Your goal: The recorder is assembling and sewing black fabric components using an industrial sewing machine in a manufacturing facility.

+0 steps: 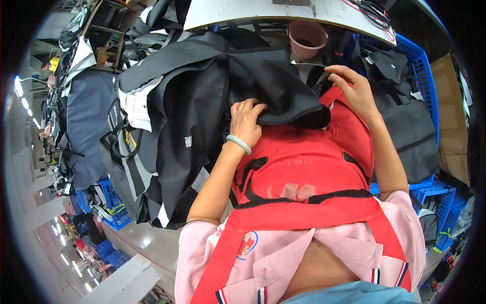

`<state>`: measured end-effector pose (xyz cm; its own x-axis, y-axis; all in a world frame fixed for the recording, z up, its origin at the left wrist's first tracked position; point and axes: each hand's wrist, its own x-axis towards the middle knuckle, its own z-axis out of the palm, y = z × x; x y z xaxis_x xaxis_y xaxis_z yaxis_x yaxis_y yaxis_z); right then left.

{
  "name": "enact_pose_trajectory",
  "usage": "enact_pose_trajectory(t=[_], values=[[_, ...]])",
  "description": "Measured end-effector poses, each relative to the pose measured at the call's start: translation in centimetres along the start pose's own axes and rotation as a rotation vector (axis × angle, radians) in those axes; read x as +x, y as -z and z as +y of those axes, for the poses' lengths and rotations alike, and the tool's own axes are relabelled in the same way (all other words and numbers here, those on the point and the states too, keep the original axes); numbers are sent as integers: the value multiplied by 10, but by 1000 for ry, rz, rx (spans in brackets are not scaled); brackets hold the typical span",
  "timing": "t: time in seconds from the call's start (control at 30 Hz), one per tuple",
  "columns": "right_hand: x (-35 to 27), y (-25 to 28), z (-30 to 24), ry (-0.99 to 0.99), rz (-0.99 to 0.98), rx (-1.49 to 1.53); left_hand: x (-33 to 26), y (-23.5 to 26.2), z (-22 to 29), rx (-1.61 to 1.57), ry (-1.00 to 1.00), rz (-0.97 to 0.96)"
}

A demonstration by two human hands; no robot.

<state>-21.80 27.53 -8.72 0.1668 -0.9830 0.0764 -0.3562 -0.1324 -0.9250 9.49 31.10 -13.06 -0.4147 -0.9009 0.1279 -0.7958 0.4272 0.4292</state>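
Note:
A large black fabric piece (197,96), apparently part of a sewn bag or cover, lies heaped in front of me and drapes over my lap. My left hand (246,117), with a pale bangle at its wrist, is closed on a fold of it, fingers curled and thumb to the right. Off to the right, my right hand (354,91) is raised with thumb and index finger pinched together. A thin grey strip (311,64) runs leftward from those fingertips, beyond the right end of the black fabric. Exactly how the strip joins the fabric is hidden.
A white tabletop (243,12) with coiled black cable (373,15) spans the far side. Beneath it stands a pink bucket (307,39). Blue crates (430,91) with black pieces stand at right, beside a cardboard box (452,116). My red apron (304,162) covers my lap.

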Motion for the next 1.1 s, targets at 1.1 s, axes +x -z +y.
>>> enact_pose_trajectory(t=[1.1], values=[[17,30,-90,426,-156,-205,8,68,-29,8,-228,69]])
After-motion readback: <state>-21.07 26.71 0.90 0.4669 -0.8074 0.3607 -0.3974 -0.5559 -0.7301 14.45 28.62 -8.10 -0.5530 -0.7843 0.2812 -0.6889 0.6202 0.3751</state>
